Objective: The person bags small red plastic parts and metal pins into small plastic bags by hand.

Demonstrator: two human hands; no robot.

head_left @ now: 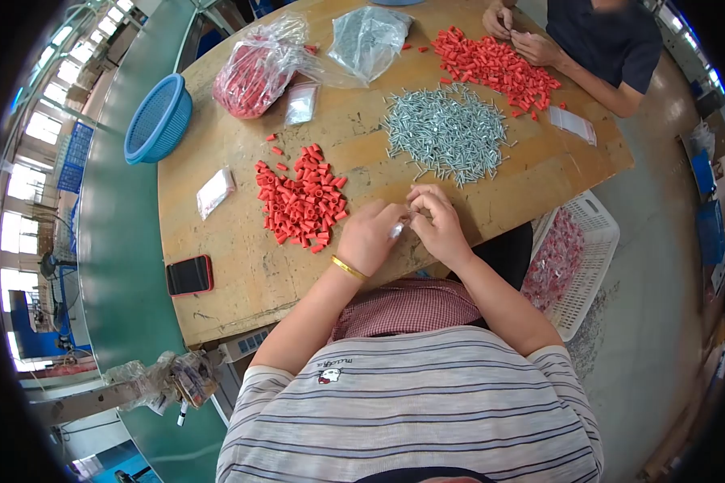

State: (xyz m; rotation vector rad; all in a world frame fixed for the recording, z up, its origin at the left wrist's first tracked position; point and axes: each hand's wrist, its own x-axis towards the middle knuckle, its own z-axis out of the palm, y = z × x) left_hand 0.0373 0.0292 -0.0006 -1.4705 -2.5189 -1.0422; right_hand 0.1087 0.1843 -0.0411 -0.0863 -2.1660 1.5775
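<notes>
My left hand [369, 237], with a yellow bangle at the wrist, is closed over a small clear plastic bag [396, 231], of which only a shiny bit shows. My right hand [438, 221] meets it fingertip to fingertip, its thumb and forefinger pinched at the bag's upper edge. Both hands are just above the table's near edge. Left of them lies a pile of red plastic caps [302, 197], short tapered tubes. Beyond my right hand spreads a heap of silver screws [445, 133]. What the bag contains is hidden by my fingers.
On the wooden table [242, 310] lie a phone [189, 275], small bags [215, 193] and large plastic bags [370, 40]. A blue basket [159, 121] stands left, a white crate [596, 266] right. Across, a co-worker's hands [532, 47] are at another red pile [491, 68].
</notes>
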